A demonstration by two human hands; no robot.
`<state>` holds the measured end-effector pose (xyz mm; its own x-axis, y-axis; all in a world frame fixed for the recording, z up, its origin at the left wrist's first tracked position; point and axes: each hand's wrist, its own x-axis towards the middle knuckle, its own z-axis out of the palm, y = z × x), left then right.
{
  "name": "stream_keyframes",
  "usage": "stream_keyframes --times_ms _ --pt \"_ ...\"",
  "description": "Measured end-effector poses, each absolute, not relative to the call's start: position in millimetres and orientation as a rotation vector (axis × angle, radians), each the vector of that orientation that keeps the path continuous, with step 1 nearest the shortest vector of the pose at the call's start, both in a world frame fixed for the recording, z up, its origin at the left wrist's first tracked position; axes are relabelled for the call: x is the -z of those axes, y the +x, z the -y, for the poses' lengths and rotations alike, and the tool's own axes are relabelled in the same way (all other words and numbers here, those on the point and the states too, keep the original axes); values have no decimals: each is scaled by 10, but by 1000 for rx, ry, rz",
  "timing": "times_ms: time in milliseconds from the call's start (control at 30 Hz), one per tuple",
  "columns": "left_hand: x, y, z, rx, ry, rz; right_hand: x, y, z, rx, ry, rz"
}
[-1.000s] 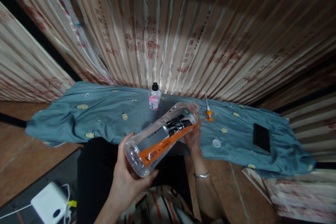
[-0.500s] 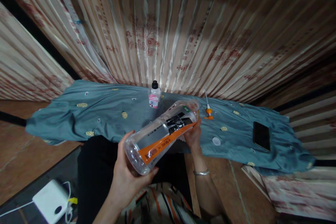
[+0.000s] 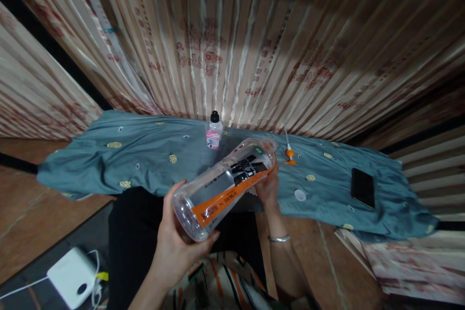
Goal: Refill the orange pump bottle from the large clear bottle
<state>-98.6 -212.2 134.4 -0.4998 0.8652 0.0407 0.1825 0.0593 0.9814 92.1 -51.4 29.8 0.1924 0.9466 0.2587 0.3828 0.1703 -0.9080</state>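
Observation:
A large clear plastic bottle (image 3: 221, 189) with an orange and black label lies tilted across my lap, its bottom toward me. My left hand (image 3: 174, 247) cups that bottom end. My right hand (image 3: 267, 186) grips the bottle near its neck end, with a silver bracelet on the wrist. On the blue-grey cloth (image 3: 145, 157) behind it stand a small bottle (image 3: 214, 131) with a black cap and pink label, and an orange pump nozzle (image 3: 289, 152) with a white tube. A white cap (image 3: 300, 195) lies to the right of my right hand.
A black phone (image 3: 362, 188) rests on the cloth at the right. A white power adapter (image 3: 71, 277) with cables sits on the floor at lower left. Patterned curtains (image 3: 232, 43) hang close behind the cloth. Brown tiled floor shows at both sides.
The bottle and both hands have stayed almost as they were; only the view has shifted slightly.

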Motion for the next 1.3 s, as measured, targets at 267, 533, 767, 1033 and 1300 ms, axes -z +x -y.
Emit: stream_keyframes --times_ms 267,533,767,1033,1300 --pt "-1298 -1043 2124 -1440 1105 -1735 -307 922 512 -672 -1405 1377" --pt "-1309 -1055 2094 -1440 1111 -1743 -310 927 512 -664 -1405 1385" --pt "-1246 -1083 2114 -1406 1172 -1764 -296 932 509 -661 -1408 1391" --pt "-1279 -1080 2119 -1394 1181 -1736 -321 924 517 -654 -1410 1387" --pt "-1293 -1062 2102 -1446 1161 -1712 -295 937 513 -673 -1414 1387"
